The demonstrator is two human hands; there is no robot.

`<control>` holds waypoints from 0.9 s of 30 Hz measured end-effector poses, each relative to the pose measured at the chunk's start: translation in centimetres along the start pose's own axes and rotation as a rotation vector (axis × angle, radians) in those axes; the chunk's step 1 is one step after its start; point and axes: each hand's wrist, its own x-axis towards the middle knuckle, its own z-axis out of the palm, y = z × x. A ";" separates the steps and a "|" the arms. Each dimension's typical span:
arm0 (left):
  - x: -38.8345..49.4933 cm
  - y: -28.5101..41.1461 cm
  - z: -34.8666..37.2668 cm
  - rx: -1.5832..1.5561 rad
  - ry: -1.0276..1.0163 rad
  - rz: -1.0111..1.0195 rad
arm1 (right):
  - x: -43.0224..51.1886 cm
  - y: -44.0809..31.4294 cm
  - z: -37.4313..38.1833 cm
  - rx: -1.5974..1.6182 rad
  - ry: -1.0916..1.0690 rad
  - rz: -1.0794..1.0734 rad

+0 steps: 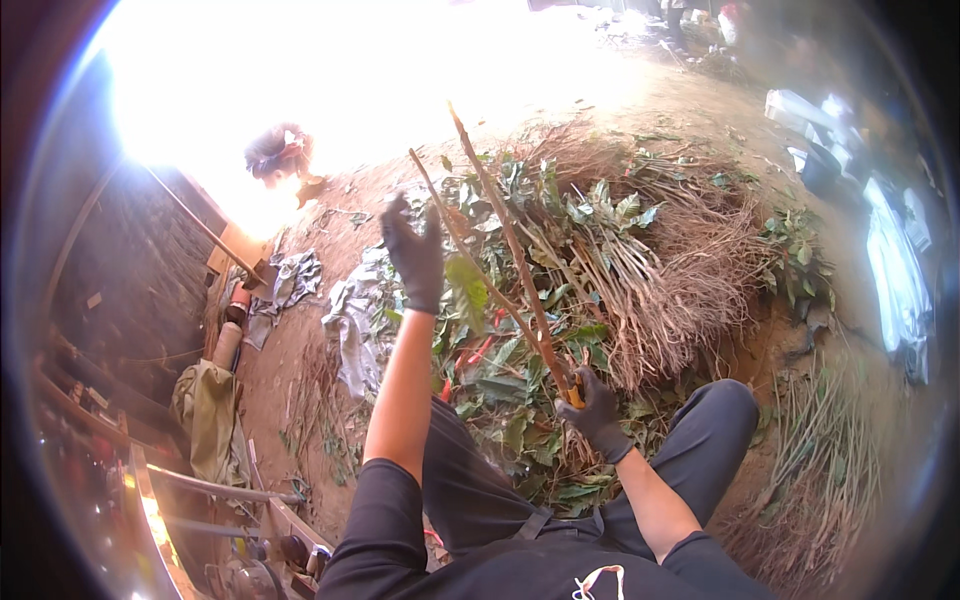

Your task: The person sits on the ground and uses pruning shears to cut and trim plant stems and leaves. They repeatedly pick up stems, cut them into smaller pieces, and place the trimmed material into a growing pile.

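In a dark glove, my left hand is raised beside the forked woody stem, its fingers apart and holding nothing. A green leaf, blurred, hangs by that wrist. My right hand, gloved too, grips a tool with yellow-orange handles at the stem's lower end, just in front of my lap. The tool's head is hidden, and whether the fingers also hold the stem I cannot tell. Cut leaves lie in a heap between my knees. Beyond them is a pile of bare-rooted plants, roots towards the right.
More rooted plants lie on the soil at the right, near white plastic bags. Grey cloth and a long-handled tool are at the left. A person stands far back. Glare hides much of the upper left.
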 end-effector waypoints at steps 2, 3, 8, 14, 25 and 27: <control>2.1 -3.5 -0.5 -0.375 -0.154 -0.195 | 0.0 -1.1 -0.3 0.133 -0.117 0.031; 2.5 -6.3 -1.1 -0.645 -0.360 -0.213 | -0.1 -1.5 -0.6 0.196 -0.177 0.046; -0.5 -6.7 1.4 -1.044 -0.414 -0.307 | 0.0 -0.2 -0.8 0.428 -0.241 0.001; -2.0 -8.3 -0.7 -0.283 -0.078 -0.351 | -0.3 0.3 -0.1 0.209 -0.246 -0.057; -13.3 -0.7 -3.7 -0.998 -1.037 -0.708 | 0.1 0.5 0.2 0.441 -0.379 0.082; -17.2 1.3 -3.4 -1.315 -1.133 -0.779 | 0.3 0.2 0.0 0.630 -0.434 0.093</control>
